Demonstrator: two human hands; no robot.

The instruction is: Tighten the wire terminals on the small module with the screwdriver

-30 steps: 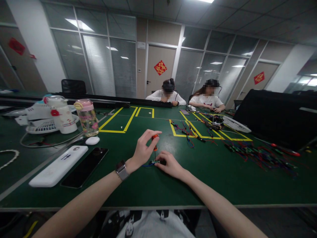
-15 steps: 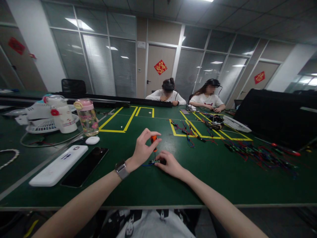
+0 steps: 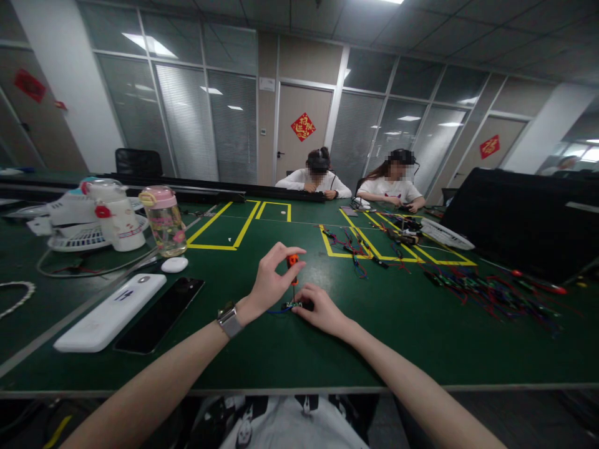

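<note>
My left hand (image 3: 269, 284), a watch on its wrist, pinches the orange handle of a small screwdriver (image 3: 292, 265) that stands upright on the green table (image 3: 421, 324). Its tip rests on a small connector (image 3: 294, 305) with blue and red wires. My right hand (image 3: 321, 310) lies closed on that connector and holds it down against the table.
A white power bank (image 3: 110, 312), a black phone (image 3: 161, 315) and a white earbud case (image 3: 175, 265) lie at the left. Behind them stand two bottles (image 3: 165, 221) and a fan. Several coloured wire bundles (image 3: 486, 290) lie at the right. Two people sit opposite.
My left fingers have shifted slightly round the screwdriver handle, as in turning it. The right hand and the connector have stayed in place.
</note>
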